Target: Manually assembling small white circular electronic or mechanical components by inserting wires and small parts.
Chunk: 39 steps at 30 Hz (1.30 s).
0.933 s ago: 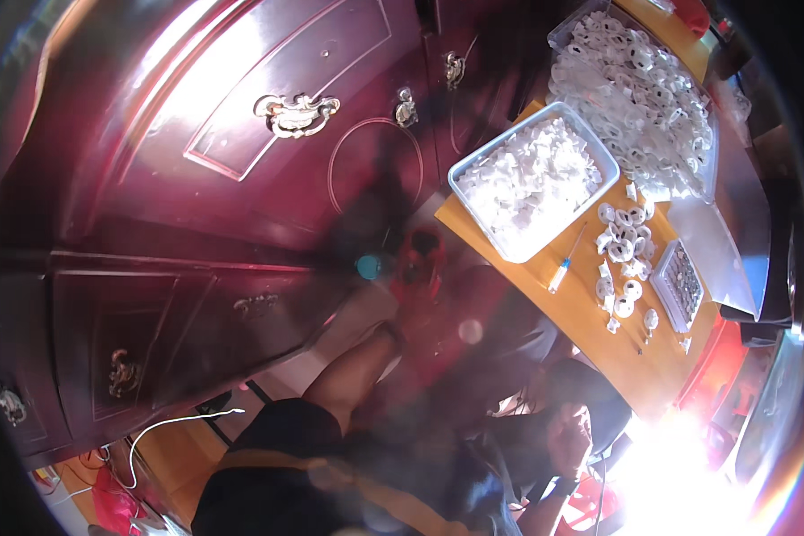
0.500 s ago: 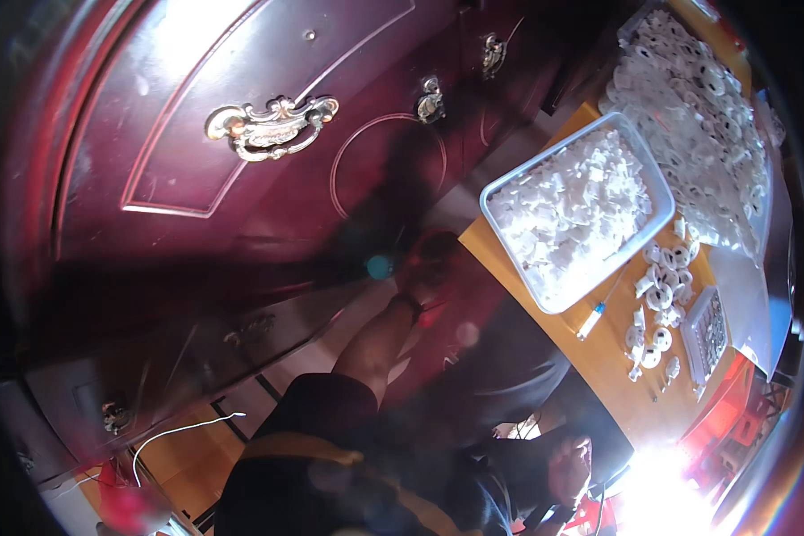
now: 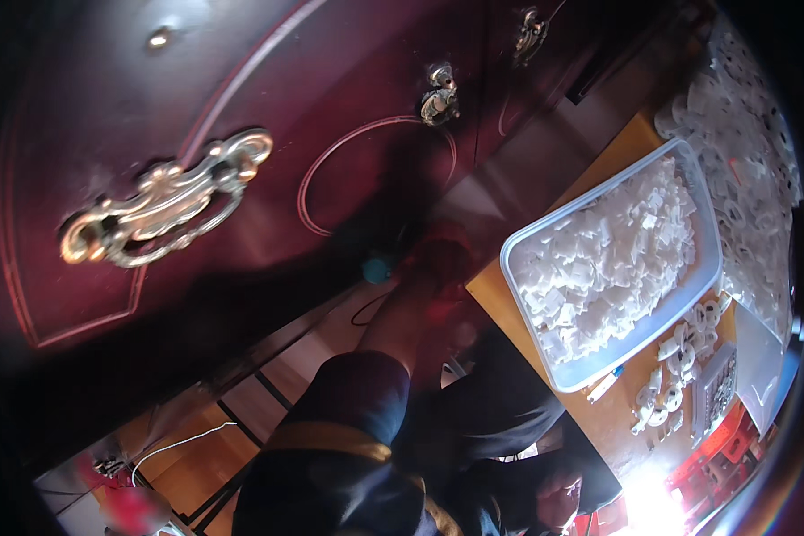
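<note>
My right hand [image 3: 558, 500] is at the lower right in a dark sleeve, below the table's near corner. Its fingers look curled; whatever they hold, if anything, is hidden. A bare limb [image 3: 389, 330] comes out of dark cloth with a tan band [image 3: 330, 439] in the lower middle. It runs toward the base of a dark red cabinet [image 3: 241, 304] and ends in reddish shadow, so I cannot tell whether it is my left arm or a leg. To its right lies dark cloth [image 3: 491, 406].
On the orange-brown table [image 3: 491, 290] stands a clear tub [image 3: 590, 375] of small white plastic pieces. Beside it lie white ring-shaped parts [image 3: 679, 353], a small case [image 3: 715, 389] and a pile of white parts [image 3: 746, 170]. A bright lamp [image 3: 652, 509] glares nearby. The cabinet has ornate metal handles [image 3: 174, 201].
The view has turned and shifted. The large cabinet handle now sits further left and lower, and looks bigger. The tub and table parts appear lower and further right; my right hand appears slightly lower.
</note>
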{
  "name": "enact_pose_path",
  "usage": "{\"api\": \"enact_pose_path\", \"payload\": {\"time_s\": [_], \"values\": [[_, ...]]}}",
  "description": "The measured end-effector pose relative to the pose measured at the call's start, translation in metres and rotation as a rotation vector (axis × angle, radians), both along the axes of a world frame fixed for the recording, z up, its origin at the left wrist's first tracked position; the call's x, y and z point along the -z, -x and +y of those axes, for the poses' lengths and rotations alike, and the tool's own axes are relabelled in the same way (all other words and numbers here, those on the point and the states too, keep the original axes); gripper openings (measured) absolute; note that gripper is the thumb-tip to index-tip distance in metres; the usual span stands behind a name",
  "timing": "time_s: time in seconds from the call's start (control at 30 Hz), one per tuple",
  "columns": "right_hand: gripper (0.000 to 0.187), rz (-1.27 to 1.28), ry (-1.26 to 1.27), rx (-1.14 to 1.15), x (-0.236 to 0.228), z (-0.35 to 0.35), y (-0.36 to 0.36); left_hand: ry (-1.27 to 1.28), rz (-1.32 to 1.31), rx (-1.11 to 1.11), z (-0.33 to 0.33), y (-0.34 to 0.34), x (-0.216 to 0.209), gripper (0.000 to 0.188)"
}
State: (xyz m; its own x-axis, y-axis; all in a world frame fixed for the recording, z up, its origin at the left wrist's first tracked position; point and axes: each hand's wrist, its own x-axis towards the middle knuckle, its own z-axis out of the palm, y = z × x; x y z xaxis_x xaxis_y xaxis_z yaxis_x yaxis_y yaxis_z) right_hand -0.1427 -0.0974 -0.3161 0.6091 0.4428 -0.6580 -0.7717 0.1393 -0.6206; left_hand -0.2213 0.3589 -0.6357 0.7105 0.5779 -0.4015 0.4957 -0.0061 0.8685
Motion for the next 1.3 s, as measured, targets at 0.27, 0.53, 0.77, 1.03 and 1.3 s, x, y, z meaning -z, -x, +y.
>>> {"api": "enact_pose_path", "payload": {"time_s": [0.27,0.53,0.77,1.03,1.3], "values": [[0.017,0.035,0.072,-0.014,-0.007,-0.019,0.005,0.042,0.148,0.019,-0.015,0.023,-0.008,0.039],[0.012,-0.016,0.013,-0.04,-0.01,-0.026,0.012,0.047,0.268,0.037,-0.03,0.055,-0.042,0.04],[0.016,-0.016,0.234,-0.062,-0.024,-0.003,0.016,0.034,0.333,0.067,-0.038,0.061,-0.068,0.042],[0.011,0.037,-0.018,-0.063,0.0,-0.041,0.011,0.018,0.393,0.116,-0.033,0.048,-0.087,0.044],[0.007,0.105,0.021,-0.028,0.003,-0.035,0.005,0.012,0.456,0.163,-0.022,0.027,-0.103,0.045]]}}
